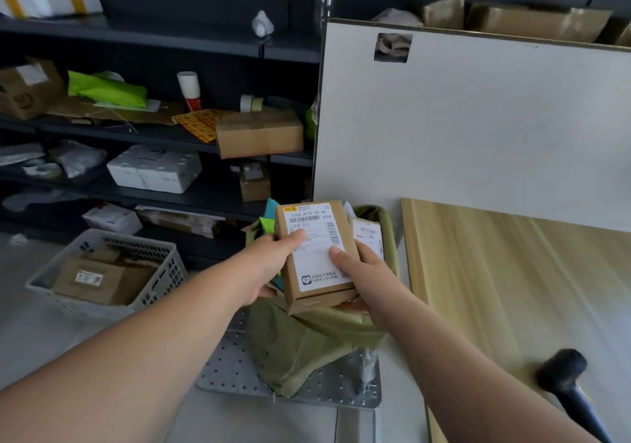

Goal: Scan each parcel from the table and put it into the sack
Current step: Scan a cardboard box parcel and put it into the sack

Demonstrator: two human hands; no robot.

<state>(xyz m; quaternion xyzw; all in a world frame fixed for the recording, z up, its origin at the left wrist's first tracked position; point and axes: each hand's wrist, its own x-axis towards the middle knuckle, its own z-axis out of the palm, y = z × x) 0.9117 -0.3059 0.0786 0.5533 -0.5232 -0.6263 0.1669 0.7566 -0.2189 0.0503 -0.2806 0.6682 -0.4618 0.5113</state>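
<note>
A small brown cardboard parcel (316,258) with a white barcode label hangs above the open mouth of the olive-green sack (300,343). My left hand (273,265) grips its left side, thumb on the label. My right hand (362,275) grips its right side and lower end, thumb on the label too. A second labelled parcel (367,236) shows just behind, partly hidden, inside the sack's mouth along with green and teal packets. A black handheld scanner (570,384) lies on the wooden table (495,289) at the lower right.
The sack stands on a perforated metal plate (235,367). A white plastic basket (102,272) with boxes sits on the floor to the left. Dark shelves (153,128) with boxes and packets fill the back left. A white board (478,128) stands behind the table.
</note>
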